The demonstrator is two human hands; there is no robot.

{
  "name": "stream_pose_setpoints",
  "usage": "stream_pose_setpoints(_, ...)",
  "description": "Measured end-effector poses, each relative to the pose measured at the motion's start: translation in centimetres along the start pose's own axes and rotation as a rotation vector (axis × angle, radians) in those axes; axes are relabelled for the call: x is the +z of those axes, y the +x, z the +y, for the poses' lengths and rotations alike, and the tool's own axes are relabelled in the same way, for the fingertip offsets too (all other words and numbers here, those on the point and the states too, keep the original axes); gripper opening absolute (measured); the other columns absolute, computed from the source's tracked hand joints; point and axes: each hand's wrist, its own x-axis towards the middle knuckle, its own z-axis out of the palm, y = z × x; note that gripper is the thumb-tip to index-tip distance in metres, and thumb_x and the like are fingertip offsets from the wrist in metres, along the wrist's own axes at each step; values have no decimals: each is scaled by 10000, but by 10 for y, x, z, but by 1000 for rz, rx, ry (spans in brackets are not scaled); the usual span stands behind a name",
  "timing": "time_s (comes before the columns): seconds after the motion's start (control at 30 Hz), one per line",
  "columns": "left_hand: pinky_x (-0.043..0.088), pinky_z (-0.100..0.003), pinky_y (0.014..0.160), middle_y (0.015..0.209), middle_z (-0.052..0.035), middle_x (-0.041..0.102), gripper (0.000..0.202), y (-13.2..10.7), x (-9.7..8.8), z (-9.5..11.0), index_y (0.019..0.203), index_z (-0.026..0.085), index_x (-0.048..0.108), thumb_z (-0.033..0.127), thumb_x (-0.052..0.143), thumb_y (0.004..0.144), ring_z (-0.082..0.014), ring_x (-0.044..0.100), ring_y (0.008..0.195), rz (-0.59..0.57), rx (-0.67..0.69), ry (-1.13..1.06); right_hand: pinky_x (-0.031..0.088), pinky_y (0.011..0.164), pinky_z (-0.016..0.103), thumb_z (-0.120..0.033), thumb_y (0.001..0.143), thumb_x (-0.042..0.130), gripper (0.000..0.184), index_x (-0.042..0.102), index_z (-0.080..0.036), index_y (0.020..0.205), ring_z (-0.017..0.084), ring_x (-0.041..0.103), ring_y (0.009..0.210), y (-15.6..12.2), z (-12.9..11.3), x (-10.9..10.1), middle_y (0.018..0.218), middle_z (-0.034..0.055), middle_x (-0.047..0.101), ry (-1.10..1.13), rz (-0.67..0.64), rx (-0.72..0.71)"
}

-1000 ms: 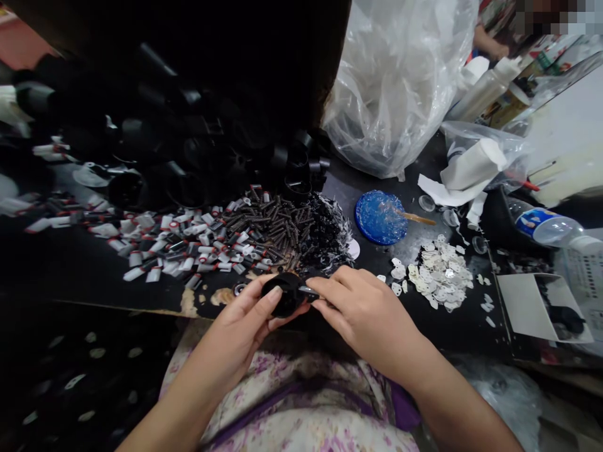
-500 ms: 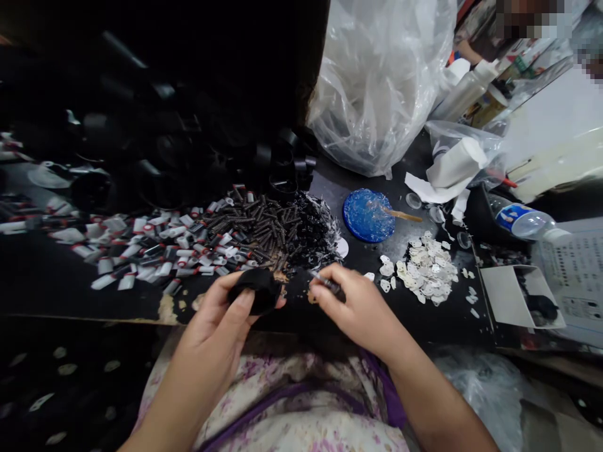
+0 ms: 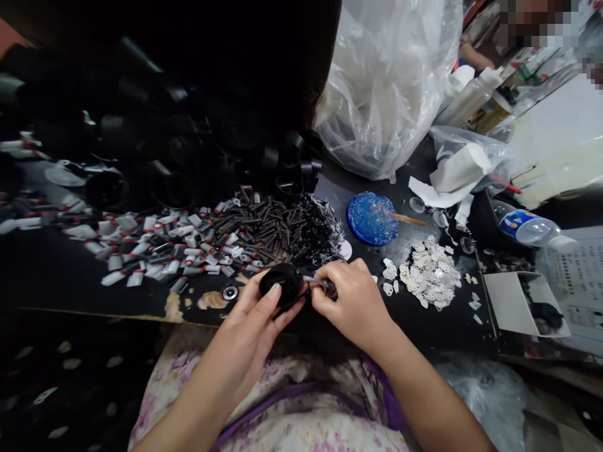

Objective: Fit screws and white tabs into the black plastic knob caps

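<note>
The person's left hand (image 3: 257, 317) is curled round a black round part (image 3: 281, 286), thumb against its near side, holding it over the near edge of the desk (image 3: 42, 276). The right hand (image 3: 351, 298) is closed in a pinch on a slim tool (image 3: 325, 285), its pale tip at the part's right side; whether they touch cannot be told. A metal ring (image 3: 230, 293) lies near that edge, left of the part. Farther in from the edge lie dark springs (image 3: 276, 229), with red-banded pieces (image 3: 155, 245) to their left and white plates (image 3: 431, 276) well to their right.
</note>
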Motion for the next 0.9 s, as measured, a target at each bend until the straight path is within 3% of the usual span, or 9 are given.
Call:
stream_pose_setpoints(0.2,581,-290,889,1059,-23,744,170,-1,6,-3,1023,238,714,278,711,858,-167,701,923,17,-22,-76,343,751,316,-202,907,600,67,646,-186,861,155,606,743,-14,-8,-1,801,8,692,220,185,-27)
stream_pose_setpoints(0.4,574,-308,922,1057,-15,745,158,-3,4,-7,1015,240,715,279,704,862,-173,696,962,1,64,-74,359,735,291,-179,861,676,66,635,-198,814,144,598,753,-14,-11,-7,798,-21,687,395,182,99)
stream_pose_setpoints(0.5,566,-276,919,1076,-16,745,185,-5,3,-7,1040,248,713,293,707,861,-167,693,982,16,61,-47,372,727,279,-178,857,677,101,612,-192,781,134,581,728,-15,-13,-9,766,-26,665,450,216,77)
stream_pose_setpoints(0.6,562,-214,881,1055,14,750,251,-7,2,-9,1060,288,714,281,762,814,-140,692,971,28,20,-24,366,720,288,-165,875,642,72,627,-174,805,135,566,711,-17,-16,-8,764,-8,658,404,255,-11)
stream_pose_setpoints(0.73,555,-175,840,879,46,749,243,-12,4,-10,985,298,726,269,813,760,-105,694,866,-25,-14,16,333,708,319,-120,870,599,91,650,-152,801,151,556,696,-18,-17,-6,747,16,658,236,263,-63)
stream_pose_setpoints(0.9,540,-164,826,863,48,738,214,-10,1,-10,983,301,715,311,790,782,-110,688,877,-63,64,118,324,711,329,-130,877,587,107,662,-151,802,155,555,688,-16,-16,-9,730,16,654,180,274,-99)
